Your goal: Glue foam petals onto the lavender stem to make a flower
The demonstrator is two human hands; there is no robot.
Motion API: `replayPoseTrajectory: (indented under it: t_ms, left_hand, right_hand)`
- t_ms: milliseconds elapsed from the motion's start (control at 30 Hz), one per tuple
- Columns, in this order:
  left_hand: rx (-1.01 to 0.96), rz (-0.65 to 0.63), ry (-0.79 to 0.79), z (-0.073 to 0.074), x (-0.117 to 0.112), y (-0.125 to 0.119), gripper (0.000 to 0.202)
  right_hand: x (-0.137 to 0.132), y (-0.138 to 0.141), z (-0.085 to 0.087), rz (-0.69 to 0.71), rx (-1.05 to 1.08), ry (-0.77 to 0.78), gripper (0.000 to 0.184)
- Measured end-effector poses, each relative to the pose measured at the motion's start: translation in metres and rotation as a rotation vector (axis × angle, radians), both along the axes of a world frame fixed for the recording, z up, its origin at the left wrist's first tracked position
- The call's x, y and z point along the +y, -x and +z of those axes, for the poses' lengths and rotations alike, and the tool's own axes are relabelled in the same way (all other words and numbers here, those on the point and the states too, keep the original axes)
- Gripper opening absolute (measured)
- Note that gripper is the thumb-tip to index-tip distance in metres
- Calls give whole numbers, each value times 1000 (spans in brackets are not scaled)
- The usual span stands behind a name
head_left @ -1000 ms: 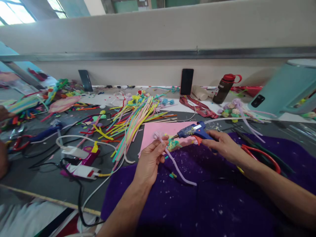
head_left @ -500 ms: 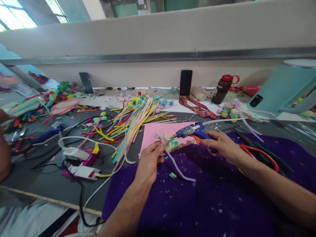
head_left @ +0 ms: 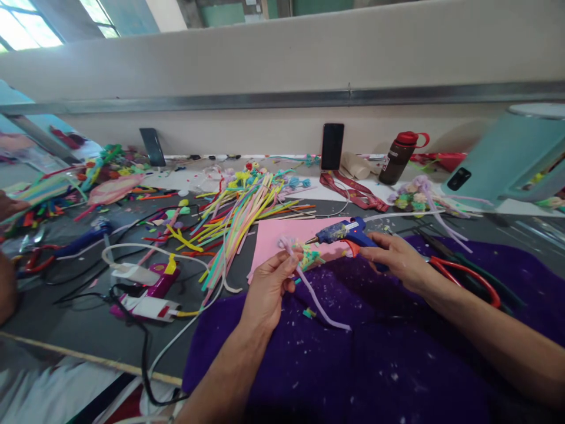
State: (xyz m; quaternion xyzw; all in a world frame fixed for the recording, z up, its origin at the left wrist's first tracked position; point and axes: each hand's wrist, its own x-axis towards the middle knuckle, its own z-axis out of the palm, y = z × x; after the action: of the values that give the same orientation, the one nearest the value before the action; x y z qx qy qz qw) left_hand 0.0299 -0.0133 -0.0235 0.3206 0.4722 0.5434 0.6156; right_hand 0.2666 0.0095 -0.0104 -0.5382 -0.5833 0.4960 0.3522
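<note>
My left hand (head_left: 268, 288) is pinched on a lilac foam flower stem (head_left: 314, 295); its curled head sits above my thumb and its long tail trails over the purple cloth (head_left: 375, 353). My right hand (head_left: 395, 259) grips a blue glue gun (head_left: 343, 231) by the handle, finger at the orange trigger. The gun's nozzle points left, close to the flower head. A small green and yellow foam piece (head_left: 310, 256) lies just beyond my left fingers on a pink foam sheet (head_left: 276, 235).
A heap of coloured foam strips (head_left: 238, 215) lies behind the sheet. Cables and a pink glue gun (head_left: 152, 288) lie at the left, red-handled scissors (head_left: 468, 277) at the right. A phone (head_left: 332, 146), bottle (head_left: 398, 156) and teal container (head_left: 507, 159) stand behind. Another person's hand (head_left: 6, 288) shows far left.
The glue gun has shifted slightly left, its nozzle closer to the flower head. My left hand keeps its pinch on the stem with little movement.
</note>
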Motion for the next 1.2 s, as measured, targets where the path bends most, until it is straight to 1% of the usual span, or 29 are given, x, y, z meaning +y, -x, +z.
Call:
replayPoseTrajectory:
  t_ms: [67, 100, 200, 267, 333, 433, 500, 567, 633, 767, 933, 1067, 1200]
  left_hand:
    - [-32, -20, 46, -1, 0, 1, 22]
    - [-54, -36, 72, -1, 1, 2, 23]
    - [-125, -73, 110, -4, 2, 3, 24]
    - [-168, -87, 106, -5, 3, 4, 24]
    - [-202, -102, 110, -6, 3, 5, 23]
    - [-222, -118, 141, -6, 4, 5, 20]
    - [-219, -127, 155, -5, 4, 5, 19]
    - [-224, -137, 158, -4, 4, 5, 19]
    - [-243, -151, 153, -4, 3, 5, 19]
    - [-257, -166, 159, -6, 2, 4, 23]
    - [-228, -172, 161, -11, 1, 3, 23]
    - [-172, -184, 190, -12, 0, 0, 24]
    - [-155, -206, 243, -9, 0, -4, 27]
  right_hand:
    - [-1, 0, 0, -9, 4, -86, 17]
    - [-1, 1, 0, -7, 34, -100, 18]
    - [-4, 3, 0, 26, 155, -48, 21]
    - [-6, 4, -2, 34, 187, -28, 20]
    - [-9, 5, -5, 16, 197, -29, 22]
    - [-14, 6, -5, -35, 272, -14, 32]
    - [-18, 6, -3, -23, 334, 23, 30]
    - [-22, 7, 1, 31, 360, 55, 24]
    - [-25, 8, 5, 83, 360, 67, 19]
    - [-28, 11, 6, 62, 342, 85, 21]
    - [-29, 14, -4, 70, 193, 88, 25]
    - [-29, 12, -13, 54, 152, 59, 28]
    - [-29, 11, -14, 67, 81, 5, 33]
